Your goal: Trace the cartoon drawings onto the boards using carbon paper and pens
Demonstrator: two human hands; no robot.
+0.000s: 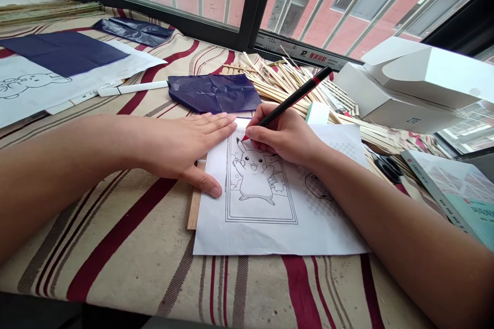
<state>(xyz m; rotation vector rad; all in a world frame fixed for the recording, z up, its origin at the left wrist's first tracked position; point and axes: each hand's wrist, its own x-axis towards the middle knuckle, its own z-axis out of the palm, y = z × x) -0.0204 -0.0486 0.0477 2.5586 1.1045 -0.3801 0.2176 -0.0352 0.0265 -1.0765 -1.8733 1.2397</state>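
Observation:
A white sheet of paper (pixel 247 236) printed with a framed Pikachu line drawing (pixel 254 169) lies on a wooden board (pixel 193 208), whose left edge shows. My left hand (pixel 196 146) rests flat on the sheet's upper left, fingers stretched and thumb spread below. In my right hand (pixel 283 133) is a black pen (pixel 295 97) with a red band and a red tip end, held in a writing grip. Its point meets the paper near the drawing's left ear. My right forearm covers part of a second drawing (pixel 318 187).
Dark blue carbon-like sheets (pixel 214 93) lie beyond the paper and at left (pixel 65 54). A white pen (pixel 133 88) is nearby. Thin wooden sticks (pixel 285 82), black-handled scissors (pixel 388 168), a book (pixel 443 190) and a white box (pixel 417 82) stand right, below the barred window.

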